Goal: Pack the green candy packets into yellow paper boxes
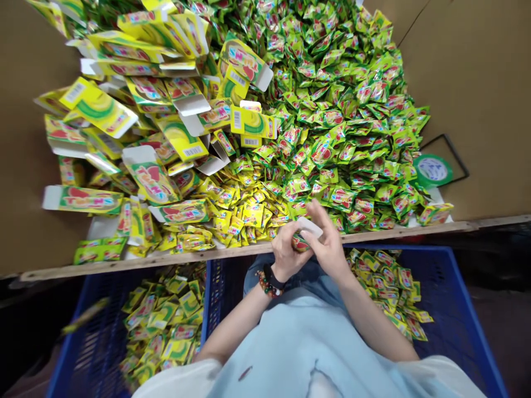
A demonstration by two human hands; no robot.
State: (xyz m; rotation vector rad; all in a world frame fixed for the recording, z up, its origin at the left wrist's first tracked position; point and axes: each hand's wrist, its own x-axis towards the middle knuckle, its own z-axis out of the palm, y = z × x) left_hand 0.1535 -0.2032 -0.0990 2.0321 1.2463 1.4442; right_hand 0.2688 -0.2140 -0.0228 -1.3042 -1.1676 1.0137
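My left hand (pixel 286 251) is closed around a small candy box (pixel 300 243), held just over the table's front edge. Its white end flap (pixel 310 226) stands up between my hands. My right hand (pixel 329 243) touches the flap with its thumb, the fingers stretched out and slightly blurred. Most of the box is hidden by my fingers. Right behind my hands lie small yellow candy packets (pixel 249 213) and a large heap of green candy packets (pixel 332 116). To the left is a pile of yellow and green candy boxes (pixel 153 185), many with open white flaps.
A roll of green tape (pixel 433 170) lies at the right beside a black strap loop (pixel 446 138). Below the wooden table edge (pixel 166 258), a left blue crate (pixel 91 331) and a right blue crate (pixel 452 309) hold filled boxes or packets. Brown cardboard (pixel 477 83) flanks the heap.
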